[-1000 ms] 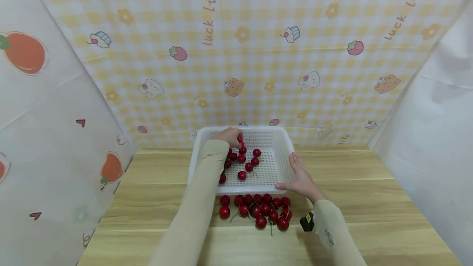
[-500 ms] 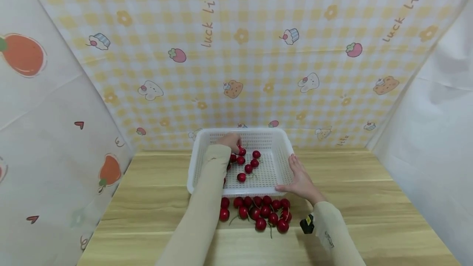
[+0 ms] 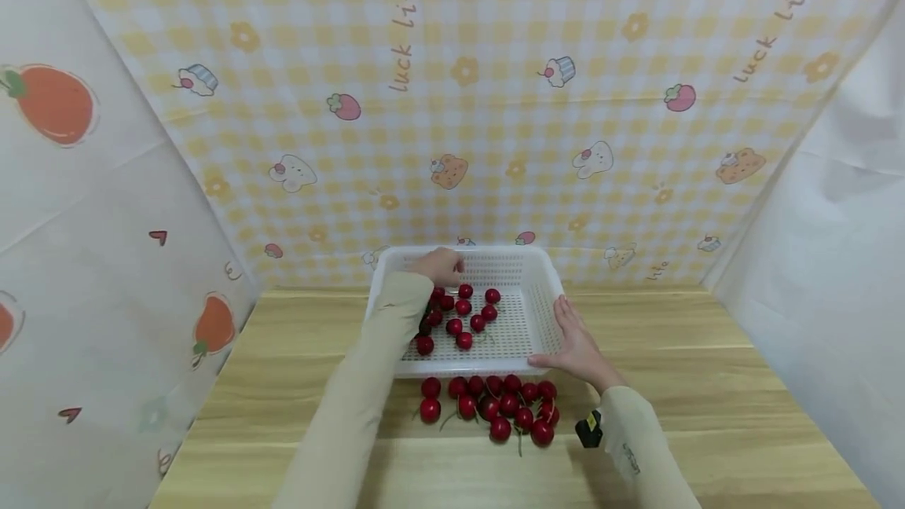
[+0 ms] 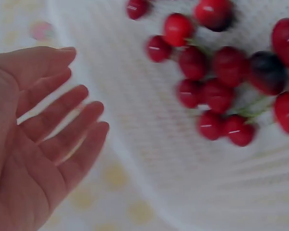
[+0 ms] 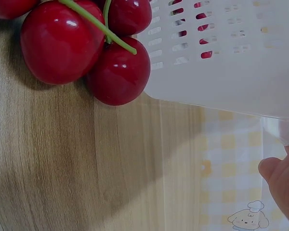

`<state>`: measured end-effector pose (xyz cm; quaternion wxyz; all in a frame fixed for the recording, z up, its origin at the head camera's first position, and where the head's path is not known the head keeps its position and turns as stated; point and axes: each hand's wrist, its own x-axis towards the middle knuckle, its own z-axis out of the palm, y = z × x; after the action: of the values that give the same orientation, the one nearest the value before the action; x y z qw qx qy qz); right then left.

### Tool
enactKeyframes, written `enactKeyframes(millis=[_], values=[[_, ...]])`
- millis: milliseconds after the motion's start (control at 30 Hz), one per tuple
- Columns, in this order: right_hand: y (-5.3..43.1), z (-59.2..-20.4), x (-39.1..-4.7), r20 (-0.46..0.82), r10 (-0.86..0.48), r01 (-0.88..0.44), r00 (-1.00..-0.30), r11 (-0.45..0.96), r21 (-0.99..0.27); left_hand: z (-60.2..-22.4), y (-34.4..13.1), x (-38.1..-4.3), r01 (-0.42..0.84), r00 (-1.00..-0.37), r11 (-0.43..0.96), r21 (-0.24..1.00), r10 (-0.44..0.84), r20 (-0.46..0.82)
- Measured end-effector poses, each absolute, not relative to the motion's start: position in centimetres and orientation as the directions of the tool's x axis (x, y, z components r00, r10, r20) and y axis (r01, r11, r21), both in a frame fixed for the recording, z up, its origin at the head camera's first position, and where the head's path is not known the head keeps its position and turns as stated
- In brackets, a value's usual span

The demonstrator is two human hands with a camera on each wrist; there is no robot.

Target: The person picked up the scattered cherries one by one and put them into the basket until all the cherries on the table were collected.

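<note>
A white perforated plastic basket (image 3: 537,258) holds several red cherries (image 3: 463,307) on its floor. Over its back left part is my left hand (image 3: 440,265), holding nothing. The left wrist view shows that hand (image 4: 48,130) with fingers spread loosely beside the basket rim, the cherries (image 4: 216,94) lying off to the right. At the front right corner my right hand (image 3: 576,344) rests on the basket, thumb at the front rim and fingers laid straight along the right side. Only part of that hand (image 5: 284,180) shows in the right wrist view.
More cherries with green stems (image 3: 507,403) lie on the wooden table (image 3: 672,368) just in front of the basket. A yellow checked cloth (image 3: 495,140) hangs close behind it. White cloths stand at the left (image 3: 106,218) and right (image 3: 834,218).
My left hand goes down into the basket with a cherry, lets it go among the others, and now lifts slightly away to the left. The right hand stays at the corner.
</note>
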<state>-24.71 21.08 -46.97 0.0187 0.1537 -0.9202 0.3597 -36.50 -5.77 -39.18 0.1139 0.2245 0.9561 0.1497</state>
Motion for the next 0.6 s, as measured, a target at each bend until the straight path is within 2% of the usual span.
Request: enactKeyframes(millis=[167, 267, 333, 433, 500, 600], values=[[21.0, -46.7, -24.7, 0.145, -0.276, -0.303, -0.950, 0.705, -0.641, -34.5, -6.0, -32.1, 0.507, -0.833, 0.813, 0.286, 0.547, -0.080], [21.1, -46.5, -24.8, 0.142, -0.272, -0.298, -0.952, 0.707, -0.641, -32.8, -6.6, -28.7, 0.597, -0.796, 0.776, 0.206, 0.604, 0.032], [21.1, -46.5, -24.8, 0.137, -0.272, -0.295, -0.952, 0.709, -0.640, -32.4, -7.2, -26.3, 0.665, -0.747, 0.735, 0.133, 0.655, 0.118], [21.1, -46.8, -24.8, 0.122, -0.268, -0.282, -0.956, 0.713, -0.643, -33.0, -7.9, -22.6, 0.733, -0.676, 0.679, 0.044, 0.719, 0.161], [21.0, -46.8, -24.9, 0.116, -0.270, -0.280, -0.956, 0.717, -0.638, -34.2, -8.4, -20.7, 0.767, -0.637, 0.640, 0.032, 0.755, 0.158], [21.0, -46.8, -24.9, 0.114, -0.271, -0.279, -0.956, 0.719, -0.636, -36.8, -8.9, -18.5, 0.786, -0.617, 0.616, 0.050, 0.779, 0.109]])
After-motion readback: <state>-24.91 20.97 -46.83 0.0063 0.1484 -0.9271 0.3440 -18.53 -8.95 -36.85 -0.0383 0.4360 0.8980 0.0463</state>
